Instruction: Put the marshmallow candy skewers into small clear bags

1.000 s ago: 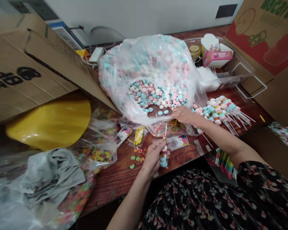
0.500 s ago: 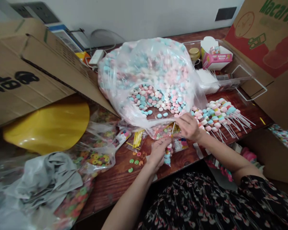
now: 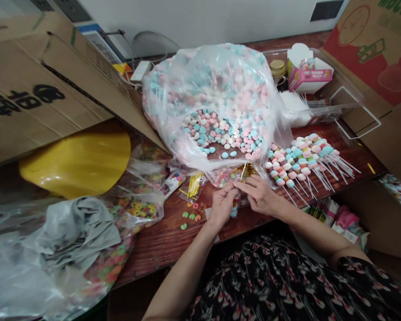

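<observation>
My left hand (image 3: 222, 206) and my right hand (image 3: 259, 194) meet at the front of the wooden table (image 3: 160, 243). The left hand is closed on a small clear-wrapped candy skewer (image 3: 234, 207), mostly hidden behind the fingers. The right hand pinches a thin gold twist tie (image 3: 243, 171) at the skewer's top. Just behind them lies a big clear bag of pink, blue and white candies (image 3: 217, 111), its mouth open toward me. To the right lies a pile of finished candy skewers (image 3: 302, 160) with white sticks.
Gold twist ties (image 3: 194, 184) and loose ring candies (image 3: 190, 217) lie left of my hands. Bags of colourful ring candy (image 3: 133, 209) and a yellow bowl-like object (image 3: 76, 162) sit at left under a cardboard box (image 3: 43, 84). A clear tray (image 3: 324, 107) and another box (image 3: 377, 58) stand at right.
My right hand has come back from the candy bag's mouth to my left hand, bringing a gold tie. The left hand has lifted the wrapped skewer toward it.
</observation>
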`<action>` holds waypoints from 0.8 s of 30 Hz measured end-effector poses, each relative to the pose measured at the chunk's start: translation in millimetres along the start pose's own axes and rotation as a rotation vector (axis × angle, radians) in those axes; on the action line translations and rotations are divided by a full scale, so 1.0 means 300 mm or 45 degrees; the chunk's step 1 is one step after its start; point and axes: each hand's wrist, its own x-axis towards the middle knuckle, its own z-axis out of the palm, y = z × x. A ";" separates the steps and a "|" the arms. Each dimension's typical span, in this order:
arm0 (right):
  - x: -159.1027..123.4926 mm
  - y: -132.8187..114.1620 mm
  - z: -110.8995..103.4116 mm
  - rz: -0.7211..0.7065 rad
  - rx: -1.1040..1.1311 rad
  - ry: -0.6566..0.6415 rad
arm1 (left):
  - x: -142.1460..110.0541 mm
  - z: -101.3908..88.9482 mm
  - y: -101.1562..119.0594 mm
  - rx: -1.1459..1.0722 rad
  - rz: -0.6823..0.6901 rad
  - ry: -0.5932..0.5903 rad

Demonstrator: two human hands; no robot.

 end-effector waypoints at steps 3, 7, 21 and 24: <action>-0.007 -0.017 0.003 0.029 0.060 0.019 | -0.005 -0.012 -0.010 0.054 0.041 -0.025; -0.028 -0.046 0.001 0.218 0.255 0.231 | -0.012 -0.023 0.007 0.099 0.072 0.010; -0.030 0.027 -0.009 0.720 1.413 -0.155 | -0.033 0.000 0.087 -0.034 -0.203 -0.301; -0.032 0.028 -0.039 0.614 1.468 -0.432 | -0.033 -0.021 0.097 -0.137 -0.448 -0.525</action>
